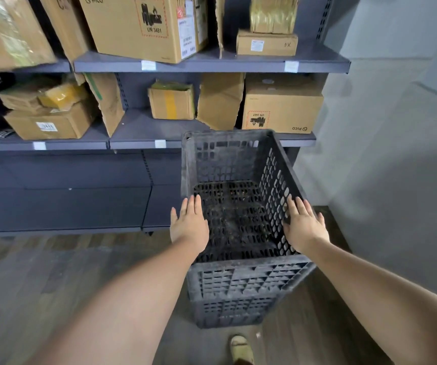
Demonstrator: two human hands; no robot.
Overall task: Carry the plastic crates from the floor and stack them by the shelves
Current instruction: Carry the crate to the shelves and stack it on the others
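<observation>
Dim, even indoor light; wide-angle bending at edges, boxes (12,32) top left motion-blurred

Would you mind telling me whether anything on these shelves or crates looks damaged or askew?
Yes. On the middle grey metal shelf, a torn brown cardboard box leans with a ragged bottom edge. The top black plastic crate sits tilted on the stack, both open hands, left hand and right hand, against its sides.

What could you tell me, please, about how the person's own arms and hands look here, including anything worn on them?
Both forearms are bare right up to the frame's edge, with no sleeves in view. The left hand and the right hand wear no gloves, and no rings, watch or wristbands show on the fingers or wrists. No markings are visible either.
</observation>
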